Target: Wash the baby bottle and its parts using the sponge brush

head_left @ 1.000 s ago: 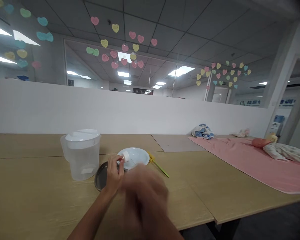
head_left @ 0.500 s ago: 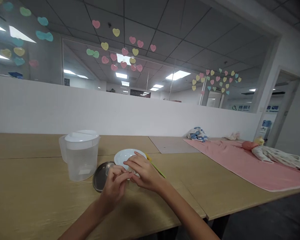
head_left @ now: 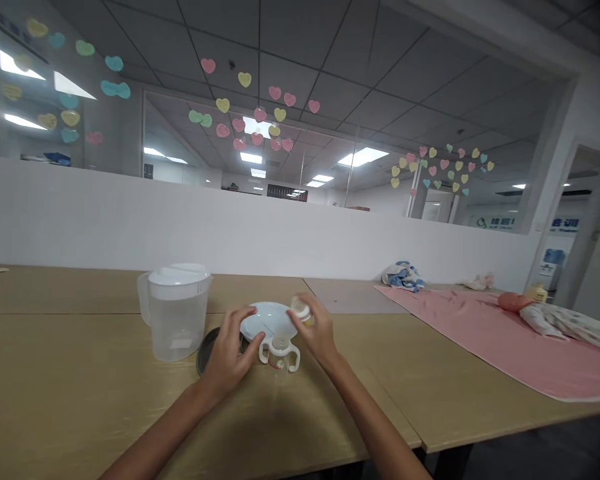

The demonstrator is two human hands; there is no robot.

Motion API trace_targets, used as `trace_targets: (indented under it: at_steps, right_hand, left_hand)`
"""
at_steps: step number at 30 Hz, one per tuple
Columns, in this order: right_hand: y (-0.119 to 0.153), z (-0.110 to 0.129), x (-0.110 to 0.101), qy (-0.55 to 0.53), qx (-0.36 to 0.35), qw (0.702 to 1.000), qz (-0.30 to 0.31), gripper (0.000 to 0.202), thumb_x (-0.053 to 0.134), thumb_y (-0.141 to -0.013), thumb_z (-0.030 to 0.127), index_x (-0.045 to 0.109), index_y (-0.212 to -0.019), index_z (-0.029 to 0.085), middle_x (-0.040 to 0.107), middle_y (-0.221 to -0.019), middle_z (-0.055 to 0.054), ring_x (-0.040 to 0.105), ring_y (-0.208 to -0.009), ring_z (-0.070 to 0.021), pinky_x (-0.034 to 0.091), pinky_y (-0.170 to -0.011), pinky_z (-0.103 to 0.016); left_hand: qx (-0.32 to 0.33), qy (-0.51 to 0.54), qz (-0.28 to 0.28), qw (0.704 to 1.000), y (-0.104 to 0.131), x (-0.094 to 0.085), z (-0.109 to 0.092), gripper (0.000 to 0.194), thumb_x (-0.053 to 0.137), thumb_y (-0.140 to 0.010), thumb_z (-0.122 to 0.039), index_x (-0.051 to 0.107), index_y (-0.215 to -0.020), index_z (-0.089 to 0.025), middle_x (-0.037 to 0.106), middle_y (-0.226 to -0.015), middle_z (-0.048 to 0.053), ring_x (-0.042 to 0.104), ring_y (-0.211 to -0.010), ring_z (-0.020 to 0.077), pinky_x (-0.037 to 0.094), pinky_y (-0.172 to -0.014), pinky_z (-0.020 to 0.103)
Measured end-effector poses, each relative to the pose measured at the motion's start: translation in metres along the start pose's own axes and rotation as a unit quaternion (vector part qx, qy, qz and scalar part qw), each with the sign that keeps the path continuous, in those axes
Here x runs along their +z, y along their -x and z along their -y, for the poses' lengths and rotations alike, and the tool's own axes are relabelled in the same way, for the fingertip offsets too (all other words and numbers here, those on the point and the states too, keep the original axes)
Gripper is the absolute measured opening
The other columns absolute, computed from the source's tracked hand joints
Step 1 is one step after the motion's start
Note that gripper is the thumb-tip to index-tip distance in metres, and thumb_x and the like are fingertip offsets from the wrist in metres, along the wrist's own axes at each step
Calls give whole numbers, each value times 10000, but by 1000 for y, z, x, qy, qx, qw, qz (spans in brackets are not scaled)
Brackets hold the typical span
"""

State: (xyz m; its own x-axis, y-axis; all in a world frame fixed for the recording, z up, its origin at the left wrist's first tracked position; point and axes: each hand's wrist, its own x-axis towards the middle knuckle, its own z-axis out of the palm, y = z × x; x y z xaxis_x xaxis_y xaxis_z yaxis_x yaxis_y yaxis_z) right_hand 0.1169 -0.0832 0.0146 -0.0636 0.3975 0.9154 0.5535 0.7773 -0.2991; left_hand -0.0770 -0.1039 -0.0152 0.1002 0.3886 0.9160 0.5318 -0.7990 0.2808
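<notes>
A small clear baby bottle [head_left: 280, 355] with two curved white handles stands on the table, its top uncovered. To its left, my left hand [head_left: 234, 347] is open, with thumb and fingers spread and nothing between them. My right hand [head_left: 317, 330], raised to the right of the bottle, grips a white bottle cap [head_left: 300, 309] between thumb and fingers. Behind the bottle lies a white plate [head_left: 263, 313]. A dark round metal tray [head_left: 206, 350] is partly hidden behind my left hand.
A lidded clear plastic pitcher [head_left: 179, 320] stands at the left. A pink cloth [head_left: 480, 333] covers the table's right part, with spotted fabric [head_left: 570, 322] on it. A crumpled blue-and-white cloth [head_left: 403, 275] lies by the low white wall [head_left: 260, 240].
My hands, earlier together around the bottle, have moved apart. The cap is now off the bottle and in my right hand, up and to the right. My left hand has opened.
</notes>
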Motion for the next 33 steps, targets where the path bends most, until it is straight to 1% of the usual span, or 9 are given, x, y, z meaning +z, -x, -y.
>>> trace_targets:
  at_steps: [1,2,4,6,10,16,24,30,33]
  right_hand:
    - [2,-6,5,-17,73,996,-44,262,535,-831,341,569,-1037,181,619,-997,-68,571,-955,-187,465,-844,-342]
    - [5,-11,10,-42,125,990,-55,268,501,-850,363,565,-1027,172,621,-957,-60,582,-885,-175,476,-783,-315]
    - [12,-19,22,-77,182,980,-10,295,462,-866,399,571,-1002,160,624,-854,-34,579,-760,-153,470,-701,-278]
    - [21,-23,33,-81,194,977,40,296,472,-860,412,594,-947,156,626,-822,-25,574,-747,-151,451,-715,-270]
    - [39,-29,44,-82,184,976,84,274,488,-848,401,617,-866,160,634,-788,-16,575,-734,-151,436,-694,-244]
    - [57,-35,45,-82,157,982,64,231,544,-793,351,582,-927,166,631,-822,-21,574,-759,-155,446,-697,-244]
    - [58,-36,45,-142,183,970,76,255,567,-771,358,575,-938,165,603,-893,-39,558,-852,-176,434,-785,-280]
    - [59,-36,41,-67,108,989,80,231,486,-845,367,573,-944,178,571,-913,-41,527,-895,-179,402,-809,-296]
    - [63,-37,37,20,74,996,43,204,503,-834,351,556,-918,173,559,-862,-42,511,-833,-180,391,-753,-304]
  left_hand:
    - [-32,11,36,999,0,9,5,433,539,-827,-298,404,-1229,-209,533,-1143,91,528,-1069,219,456,-894,370]
    - [-52,22,82,995,1,19,10,518,561,-808,-343,368,-1270,-209,523,-1194,100,516,-1105,232,444,-913,380]
    - [-75,43,167,982,6,41,18,693,620,-751,-398,298,-1332,-201,520,-1225,121,497,-1138,259,394,-966,429]
    - [-98,50,194,975,13,60,24,735,620,-748,-393,258,-1356,-197,536,-1213,127,496,-1141,265,307,-1025,494]
    - [-126,42,150,980,26,80,32,641,593,-755,-345,321,-1316,-196,569,-1163,109,525,-1094,254,312,-1018,499]
    - [-124,15,93,988,38,83,36,607,618,-715,-353,406,-1261,-194,612,-1105,100,543,-1062,275,388,-946,461]
    - [-127,2,111,986,42,83,29,598,620,-717,-364,420,-1252,-187,581,-1197,117,552,-1062,273,397,-902,425]
    - [-131,12,96,987,45,88,31,599,623,-710,-358,419,-1237,-159,584,-1162,133,550,-1048,275,403,-895,440]
    - [-140,20,86,986,45,88,29,587,622,-701,-367,429,-1210,-148,598,-1116,133,568,-999,269,424,-869,434]
